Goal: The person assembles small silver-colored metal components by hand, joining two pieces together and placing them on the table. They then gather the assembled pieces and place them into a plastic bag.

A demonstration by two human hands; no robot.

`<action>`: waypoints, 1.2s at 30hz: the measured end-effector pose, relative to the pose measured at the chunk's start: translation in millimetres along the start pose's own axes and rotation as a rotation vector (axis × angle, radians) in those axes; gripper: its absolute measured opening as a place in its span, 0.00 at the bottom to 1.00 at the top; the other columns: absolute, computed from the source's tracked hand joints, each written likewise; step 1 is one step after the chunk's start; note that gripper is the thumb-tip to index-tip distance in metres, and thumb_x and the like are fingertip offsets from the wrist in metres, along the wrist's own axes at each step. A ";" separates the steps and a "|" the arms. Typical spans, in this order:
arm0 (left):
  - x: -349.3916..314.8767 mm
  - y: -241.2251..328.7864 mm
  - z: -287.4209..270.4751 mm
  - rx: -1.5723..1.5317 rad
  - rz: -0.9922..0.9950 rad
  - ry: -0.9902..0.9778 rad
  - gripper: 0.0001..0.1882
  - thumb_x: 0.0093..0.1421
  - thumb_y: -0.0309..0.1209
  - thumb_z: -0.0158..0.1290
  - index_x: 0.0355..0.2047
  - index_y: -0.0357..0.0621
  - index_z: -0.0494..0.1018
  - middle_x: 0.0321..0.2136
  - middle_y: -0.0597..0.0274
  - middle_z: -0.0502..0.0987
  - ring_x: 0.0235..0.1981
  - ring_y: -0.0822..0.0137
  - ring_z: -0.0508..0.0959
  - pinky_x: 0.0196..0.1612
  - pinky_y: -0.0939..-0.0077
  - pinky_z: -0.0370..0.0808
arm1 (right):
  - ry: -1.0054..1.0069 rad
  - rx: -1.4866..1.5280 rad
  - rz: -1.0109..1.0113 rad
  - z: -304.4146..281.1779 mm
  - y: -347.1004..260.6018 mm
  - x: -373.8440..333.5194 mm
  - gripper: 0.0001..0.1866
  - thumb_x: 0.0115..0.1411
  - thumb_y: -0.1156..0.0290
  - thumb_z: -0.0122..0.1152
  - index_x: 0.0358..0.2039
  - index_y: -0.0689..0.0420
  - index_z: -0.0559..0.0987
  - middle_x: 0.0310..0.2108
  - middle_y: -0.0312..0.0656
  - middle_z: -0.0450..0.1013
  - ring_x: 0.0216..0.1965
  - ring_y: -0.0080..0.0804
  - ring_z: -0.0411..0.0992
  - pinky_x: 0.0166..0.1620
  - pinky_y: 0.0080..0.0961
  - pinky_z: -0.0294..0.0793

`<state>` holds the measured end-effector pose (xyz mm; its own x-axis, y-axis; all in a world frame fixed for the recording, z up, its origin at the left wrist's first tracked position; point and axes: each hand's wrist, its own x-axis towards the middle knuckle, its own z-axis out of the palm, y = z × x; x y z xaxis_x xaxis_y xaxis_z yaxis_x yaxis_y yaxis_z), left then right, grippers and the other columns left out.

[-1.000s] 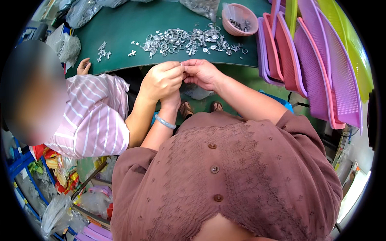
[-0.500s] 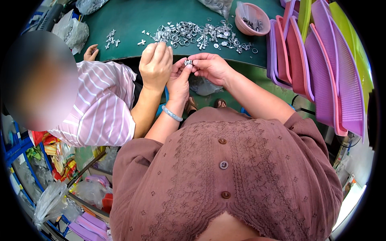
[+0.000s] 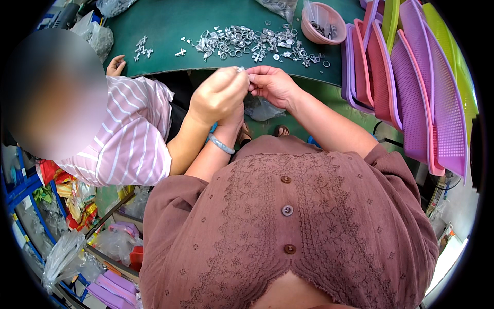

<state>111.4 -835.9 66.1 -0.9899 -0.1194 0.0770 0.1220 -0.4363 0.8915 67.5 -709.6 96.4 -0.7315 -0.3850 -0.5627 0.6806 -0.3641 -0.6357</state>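
Observation:
My right hand point(image 3: 275, 85) is in front of the table edge, thumb and forefinger pinched together at the fingertips. Whatever lies between them is too small to make out. A co-worker's hand point(image 3: 218, 95) reaches across from the left and meets those fingertips. At the top of the co-worker's fingers shows a small silvery metal piece point(image 3: 241, 69). My left hand point(image 3: 236, 117) sits behind that hand, its fingers hidden; a pale bangle point(image 3: 221, 144) circles the wrist. Beyond our hands, a spread of silvery metal rings and small parts point(image 3: 234, 41) lies on the green table point(image 3: 164, 36).
A pink bowl point(image 3: 307, 27) with a plastic liner holds dark metal parts. Purple, pink and green plastic baskets point(image 3: 411, 98) stand stacked at the right. Several cross-shaped pieces point(image 3: 141, 49) lie apart at the left. The co-worker, in a striped shirt point(image 3: 128, 131), is close on my left.
The co-worker's hand has moved right and down, over my left hand, and now meets my right fingertips. The silvery piece earlier visible between my fingers is mostly covered.

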 end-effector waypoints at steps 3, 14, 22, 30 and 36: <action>5.7 1.3 -8.1 -0.037 0.033 -0.189 0.12 0.54 0.21 0.51 0.40 0.38 0.68 0.33 0.68 0.71 0.32 0.76 0.71 0.36 0.83 0.69 | 0.012 0.028 -0.006 -2.6 2.4 2.6 0.05 0.56 0.77 0.52 0.33 0.60 0.75 0.25 0.38 0.72 0.24 0.23 0.70 0.30 0.19 0.73; 2.6 -12.4 -12.1 -0.347 -0.177 -0.224 0.12 0.54 0.21 0.52 0.40 0.38 0.68 0.33 0.68 0.70 0.32 0.76 0.70 0.36 0.83 0.69 | -0.014 0.092 0.016 -4.6 2.7 0.0 0.05 0.56 0.79 0.48 0.33 0.61 0.73 0.27 0.41 0.71 0.27 0.28 0.70 0.32 0.24 0.74; -0.2 -0.7 5.6 -0.065 -0.203 0.258 0.11 0.52 0.18 0.53 0.38 0.33 0.71 0.29 0.64 0.73 0.30 0.76 0.72 0.35 0.85 0.71 | -0.056 0.140 0.051 -5.2 -2.6 -0.8 0.07 0.54 0.80 0.48 0.35 0.63 0.71 0.29 0.44 0.71 0.28 0.30 0.71 0.34 0.26 0.73; 2.7 3.2 5.1 -0.051 -0.174 0.250 0.12 0.51 0.18 0.54 0.38 0.34 0.70 0.30 0.61 0.74 0.31 0.74 0.74 0.36 0.83 0.73 | -0.060 0.085 0.006 -7.6 -1.2 -0.5 0.10 0.55 0.82 0.47 0.38 0.65 0.70 0.33 0.47 0.71 0.32 0.32 0.72 0.38 0.26 0.74; 2.0 9.0 1.0 0.046 -0.131 0.240 0.12 0.51 0.19 0.54 0.37 0.34 0.70 0.28 0.61 0.74 0.29 0.74 0.75 0.34 0.83 0.73 | -0.063 0.062 -0.027 -7.6 -8.4 -8.9 0.11 0.55 0.83 0.47 0.41 0.66 0.69 0.37 0.50 0.71 0.34 0.33 0.73 0.40 0.25 0.75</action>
<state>110.4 -839.2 74.7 -0.9508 -0.2750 -0.1429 -0.0144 -0.4214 0.9068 67.9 -696.7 102.7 -0.7472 -0.4259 -0.5103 0.6632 -0.4264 -0.6152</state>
